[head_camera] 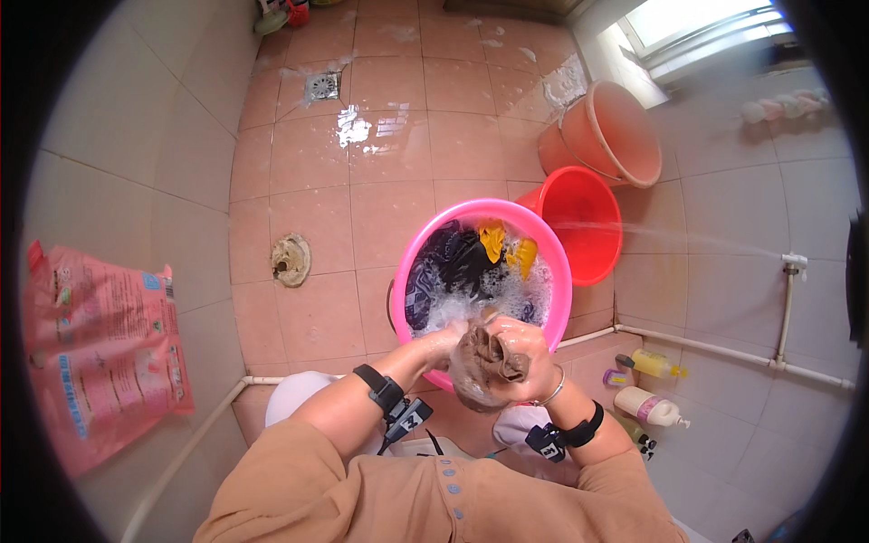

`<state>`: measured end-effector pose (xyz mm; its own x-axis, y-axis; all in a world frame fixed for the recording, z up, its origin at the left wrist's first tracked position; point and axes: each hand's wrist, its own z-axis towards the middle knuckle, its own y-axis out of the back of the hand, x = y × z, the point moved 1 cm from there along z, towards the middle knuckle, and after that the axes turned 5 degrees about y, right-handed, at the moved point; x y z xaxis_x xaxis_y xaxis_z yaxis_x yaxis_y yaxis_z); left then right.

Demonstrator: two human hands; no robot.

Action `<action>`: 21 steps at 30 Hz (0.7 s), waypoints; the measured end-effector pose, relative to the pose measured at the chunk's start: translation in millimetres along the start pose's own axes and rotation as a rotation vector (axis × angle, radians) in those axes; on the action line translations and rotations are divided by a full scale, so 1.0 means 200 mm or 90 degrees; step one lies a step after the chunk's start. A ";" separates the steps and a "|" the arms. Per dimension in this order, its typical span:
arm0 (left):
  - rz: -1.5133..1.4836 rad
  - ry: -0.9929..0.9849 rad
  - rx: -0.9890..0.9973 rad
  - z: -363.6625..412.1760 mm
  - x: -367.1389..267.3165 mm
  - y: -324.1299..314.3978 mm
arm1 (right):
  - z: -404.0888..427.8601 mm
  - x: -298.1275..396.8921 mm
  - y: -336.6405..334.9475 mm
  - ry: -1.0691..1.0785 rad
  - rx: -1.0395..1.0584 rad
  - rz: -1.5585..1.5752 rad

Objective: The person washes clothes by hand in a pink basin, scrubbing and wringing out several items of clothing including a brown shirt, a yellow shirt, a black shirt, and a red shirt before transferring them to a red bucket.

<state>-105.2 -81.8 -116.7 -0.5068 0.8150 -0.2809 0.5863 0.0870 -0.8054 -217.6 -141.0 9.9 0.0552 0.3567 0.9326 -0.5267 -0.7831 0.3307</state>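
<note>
My right hand (531, 353) is closed on a wet, soapy brown cloth (494, 360), bunched up above the near rim of a pink bucket (562, 271). At the left side of the same cloth, my left hand (445, 347) grips it, partly hidden by the cloth and foam. Inside the bucket, dark patterned clothing (421, 292), a black garment (465, 261) and yellow fabric (492, 239) lie in sudsy water.
A red bucket (587, 234) touches the pink one, with a faded pink bucket (628, 136) behind it. Water sprays from a wall tap (793, 261) across the red bucket. Bottles (652, 365) lie along the right wall. A floor drain (322, 87) is set in wet tiles.
</note>
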 end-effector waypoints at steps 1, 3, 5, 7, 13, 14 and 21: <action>0.085 -0.013 0.024 0.00 0.00 0.00 | -0.01 -0.01 0.00 -0.001 0.000 0.000; 0.057 0.005 -0.016 -0.01 0.04 0.03 | -0.03 -0.03 -0.02 0.019 -0.001 0.010; 0.050 -0.021 0.179 0.04 0.12 0.09 | -0.02 -0.01 -0.06 0.022 -0.007 0.032; 0.059 0.011 0.228 0.04 0.15 0.09 | -0.03 0.01 -0.08 0.023 -0.023 0.049; 0.039 0.109 0.093 0.07 0.16 0.05 | -0.20 -0.11 -0.05 -0.068 -0.114 0.048; 0.021 0.114 0.040 0.09 0.15 0.02 | -0.24 -0.18 -0.01 -0.103 -0.195 0.267; 0.669 -0.105 0.016 -0.02 -0.02 -0.19 | -0.50 -0.42 0.53 -0.330 -0.778 0.127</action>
<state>-123.3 -87.3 -82.9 0.1653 0.3862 -0.9075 0.7672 -0.6286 -0.1278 -362.0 -203.1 -48.3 0.0592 -0.1548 0.9862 -0.9628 0.2520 0.0973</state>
